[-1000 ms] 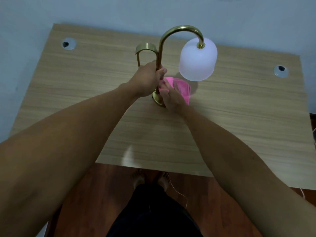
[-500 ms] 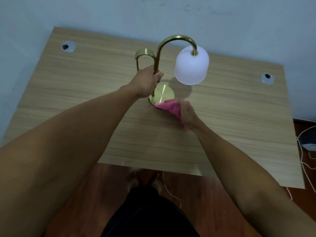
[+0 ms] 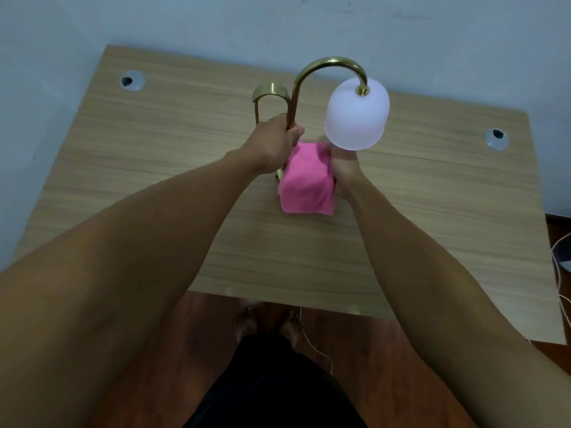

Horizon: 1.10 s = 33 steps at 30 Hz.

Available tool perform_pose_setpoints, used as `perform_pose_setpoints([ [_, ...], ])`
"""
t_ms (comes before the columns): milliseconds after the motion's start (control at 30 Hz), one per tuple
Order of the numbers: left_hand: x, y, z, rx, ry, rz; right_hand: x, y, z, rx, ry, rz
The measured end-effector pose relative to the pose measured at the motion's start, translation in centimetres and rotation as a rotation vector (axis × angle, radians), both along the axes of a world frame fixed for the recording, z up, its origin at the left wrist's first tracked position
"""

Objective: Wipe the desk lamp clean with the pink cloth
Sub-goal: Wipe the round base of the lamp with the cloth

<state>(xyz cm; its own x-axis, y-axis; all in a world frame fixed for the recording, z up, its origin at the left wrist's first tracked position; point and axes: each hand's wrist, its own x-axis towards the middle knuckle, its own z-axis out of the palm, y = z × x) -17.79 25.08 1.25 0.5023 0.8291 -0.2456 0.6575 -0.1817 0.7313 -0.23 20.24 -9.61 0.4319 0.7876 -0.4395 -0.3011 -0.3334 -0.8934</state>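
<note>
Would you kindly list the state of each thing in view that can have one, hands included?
Desk lamp: upright on the desk, stem held.
Lamp shade: hanging from the curved arm; lit or unlit unclear.
Pink cloth: folded, draped over the lamp base.
Left hand: gripping the lamp stem.
Right hand: holding the cloth's right side.
Desk: two cable grommets in the top.

The pink cloth [image 3: 306, 180] hides the lamp's base; the right hand's [image 3: 343, 168] fingers are hidden.
</note>
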Motion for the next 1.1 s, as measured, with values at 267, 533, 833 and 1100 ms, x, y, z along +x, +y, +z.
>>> perform_pose_setpoints([
  [267, -0.1, 0.3, -0.5, -0.011, -0.005, -0.010, -2.2, -3.2, -4.0, 0.048, -1.145, 0.217],
  [533, 0.0, 0.4, -0.6, -0.011, -0.026, -0.022, -4.7, -1.9, -5.0, -0.126, -1.578, 0.810],
  [833, -0.2, 0.4, -0.9, -0.024, -0.010, -0.018, -5.1, -5.8, -6.6, 0.117, -1.614, 0.692],
  [1100, -0.3, 0.3, -0.4, -0.002, 0.012, -0.012, -3.6, -7.9, -7.7, 0.387, -1.524, 0.827],
])
